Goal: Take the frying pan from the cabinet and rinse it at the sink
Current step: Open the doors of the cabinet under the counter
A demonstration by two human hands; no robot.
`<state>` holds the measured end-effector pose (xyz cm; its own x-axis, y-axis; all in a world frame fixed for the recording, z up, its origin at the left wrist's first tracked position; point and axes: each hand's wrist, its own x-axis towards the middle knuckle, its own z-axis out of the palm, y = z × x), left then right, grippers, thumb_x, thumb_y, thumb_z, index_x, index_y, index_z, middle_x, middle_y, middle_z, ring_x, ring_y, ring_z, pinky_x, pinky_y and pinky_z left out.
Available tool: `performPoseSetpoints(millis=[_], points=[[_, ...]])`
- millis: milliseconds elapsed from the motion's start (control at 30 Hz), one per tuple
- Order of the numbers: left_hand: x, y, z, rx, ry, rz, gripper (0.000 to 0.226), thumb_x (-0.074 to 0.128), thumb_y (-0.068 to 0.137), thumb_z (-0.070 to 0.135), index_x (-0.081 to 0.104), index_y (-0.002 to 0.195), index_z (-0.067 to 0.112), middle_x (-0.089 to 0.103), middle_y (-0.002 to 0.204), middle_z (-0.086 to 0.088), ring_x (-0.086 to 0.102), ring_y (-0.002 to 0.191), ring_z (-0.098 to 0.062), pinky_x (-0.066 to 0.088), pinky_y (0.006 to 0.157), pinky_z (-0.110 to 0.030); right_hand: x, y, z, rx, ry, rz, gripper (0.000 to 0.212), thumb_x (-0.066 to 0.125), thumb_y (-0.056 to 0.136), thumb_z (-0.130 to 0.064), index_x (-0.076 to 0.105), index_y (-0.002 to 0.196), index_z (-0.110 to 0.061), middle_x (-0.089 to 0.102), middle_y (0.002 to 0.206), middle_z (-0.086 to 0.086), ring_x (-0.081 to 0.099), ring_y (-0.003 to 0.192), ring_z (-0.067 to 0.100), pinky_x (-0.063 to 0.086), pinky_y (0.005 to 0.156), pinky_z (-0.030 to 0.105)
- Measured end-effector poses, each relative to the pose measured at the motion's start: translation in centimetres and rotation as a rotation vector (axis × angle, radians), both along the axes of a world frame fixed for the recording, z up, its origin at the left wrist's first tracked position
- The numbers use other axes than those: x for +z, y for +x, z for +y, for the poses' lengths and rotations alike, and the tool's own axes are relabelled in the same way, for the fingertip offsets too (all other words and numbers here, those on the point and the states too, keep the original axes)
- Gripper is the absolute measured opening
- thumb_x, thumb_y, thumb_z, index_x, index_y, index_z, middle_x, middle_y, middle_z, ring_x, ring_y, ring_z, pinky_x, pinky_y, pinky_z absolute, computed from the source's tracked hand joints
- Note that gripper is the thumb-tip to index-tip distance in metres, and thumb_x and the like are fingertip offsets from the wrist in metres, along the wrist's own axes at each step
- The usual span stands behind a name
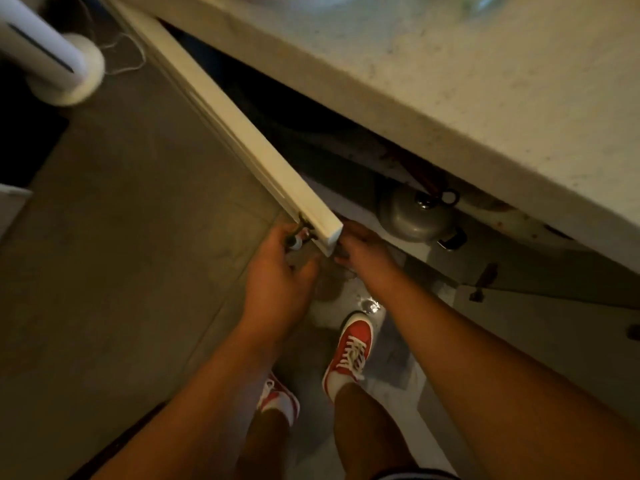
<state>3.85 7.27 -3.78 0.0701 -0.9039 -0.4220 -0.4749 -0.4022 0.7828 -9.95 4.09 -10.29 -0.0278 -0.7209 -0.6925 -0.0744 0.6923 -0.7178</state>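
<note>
Left hand (277,271) is curled around the small dark handle (300,233) on the cream-white cabinet door (242,133); right hand (360,251) cups the door's free edge, fingers hidden behind it; just past the right hand inside the dark cabinet sits a grey metal lidded pot (412,216) — can't make out any frying pan; speckled pale stone countertop (450,81) overhangs above.

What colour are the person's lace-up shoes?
Red lace-up shoes with white laces and soles, seen in the head view.
</note>
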Motion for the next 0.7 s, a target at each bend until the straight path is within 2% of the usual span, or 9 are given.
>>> performPoseSetpoints(millis=[67, 100, 167, 267, 367, 433, 533, 600, 700], points=[[0.2, 1.7, 1.1, 0.031, 0.037, -0.012, 0.040, 0.070, 0.084, 0.030, 0.052, 0.120, 0.035, 0.065, 0.115, 0.002, 0.064, 0.103, -0.016, 0.055, 0.077, -0.028, -0.3, 1.9, 1.1, 0.059, 0.035, -0.007, 0.021, 0.050, 0.098, -0.029, 0.055, 0.082, -0.041, 0.060, 0.110, 0.006, 0.058, 0.115, 0.033, 0.044, 0.103, 0.054], [0.3, 2.5, 1.7, 0.050, 0.053, -0.017, 0.044, 0.072, 0.082, 0.034, 0.049, 0.119, 0.038, 0.064, 0.115, 0.007, 0.062, 0.105, -0.014, 0.055, 0.081, -0.030, -0.4, 2.8, 1.7, 0.071, 0.042, -0.017, 0.020, 0.050, 0.099, -0.032, 0.055, 0.083, -0.043, 0.060, 0.115, 0.008, 0.057, 0.116, 0.034, 0.044, 0.103, 0.055], [0.7, 4.0, 2.6, 0.068, 0.044, -0.045, 0.052, 0.076, 0.077, 0.041, 0.039, 0.113, 0.050, 0.054, 0.104, 0.027, 0.054, 0.102, -0.001, 0.048, 0.079, -0.018, -0.6, 4.7, 2.9, 0.098, 0.038, -0.039, 0.017, 0.052, 0.098, -0.036, 0.057, 0.085, -0.046, 0.063, 0.117, 0.007, 0.059, 0.114, 0.032, 0.047, 0.100, 0.052], [1.4, 6.3, 3.9, 0.074, -0.003, -0.078, 0.063, 0.078, 0.069, 0.047, 0.037, 0.117, 0.050, 0.047, 0.102, 0.036, 0.048, 0.104, 0.007, 0.041, 0.083, -0.012, -0.6, 7.3, 3.8, 0.100, 0.028, -0.085, 0.012, 0.054, 0.098, -0.033, 0.061, 0.093, -0.041, 0.064, 0.098, -0.010, 0.064, 0.100, 0.019, 0.054, 0.079, 0.030], [2.4, 8.2, 5.6, 0.062, -0.078, -0.122, 0.076, 0.078, 0.071, 0.050, 0.041, 0.136, 0.035, 0.051, 0.133, 0.020, 0.047, 0.124, 0.000, 0.044, 0.100, -0.028, -0.3, 9.4, 4.3, 0.119, 0.041, -0.072, 0.013, 0.054, 0.098, -0.033, 0.064, 0.099, -0.041, 0.067, 0.095, -0.014, 0.067, 0.092, 0.009, 0.051, 0.057, 0.013], [3.2, 9.0, 6.7, 0.066, -0.148, -0.144, 0.088, 0.077, 0.072, 0.051, 0.032, 0.146, 0.033, 0.045, 0.145, 0.012, 0.042, 0.131, -0.003, 0.040, 0.106, -0.032, 0.0, 10.4, 4.9, 0.111, 0.052, -0.081, 0.024, 0.057, 0.097, -0.032, 0.067, 0.088, -0.052, 0.069, 0.098, -0.015, 0.069, 0.094, 0.009, 0.054, 0.061, 0.018], [4.4, 9.8, 7.6, 0.073, -0.260, -0.168, 0.088, 0.070, 0.075, 0.054, 0.025, 0.148, 0.036, 0.038, 0.149, 0.012, 0.036, 0.137, -0.004, 0.035, 0.108, -0.031, 0.2, 12.0, 5.5, 0.120, 0.039, -0.100, 0.036, 0.059, 0.095, -0.029, 0.067, 0.083, -0.062, 0.071, 0.102, -0.012, 0.068, 0.104, 0.018, 0.057, 0.081, 0.037], [5.0, 10.4, 7.8, 0.067, -0.331, -0.203, 0.082, 0.065, 0.079, 0.052, 0.027, 0.148, 0.032, 0.037, 0.147, 0.012, 0.035, 0.138, -0.006, 0.035, 0.108, -0.029, 0.3, 13.5, 5.7, 0.107, 0.037, -0.198, 0.022, 0.060, 0.090, -0.036, 0.069, 0.090, -0.057, 0.074, 0.100, -0.014, 0.068, 0.105, 0.018, 0.055, 0.088, 0.043], [5.6, 12.1, 7.7, 0.080, -0.381, -0.289, 0.077, 0.060, 0.085, 0.047, 0.026, 0.149, 0.023, 0.040, 0.145, 0.007, 0.032, 0.132, 0.003, 0.029, 0.105, -0.012, 0.2, 15.8, 5.9, 0.082, 0.044, -0.334, 0.019, 0.059, 0.089, -0.037, 0.069, 0.104, -0.041, 0.077, 0.098, -0.016, 0.072, 0.098, 0.009, 0.056, 0.085, 0.036]])
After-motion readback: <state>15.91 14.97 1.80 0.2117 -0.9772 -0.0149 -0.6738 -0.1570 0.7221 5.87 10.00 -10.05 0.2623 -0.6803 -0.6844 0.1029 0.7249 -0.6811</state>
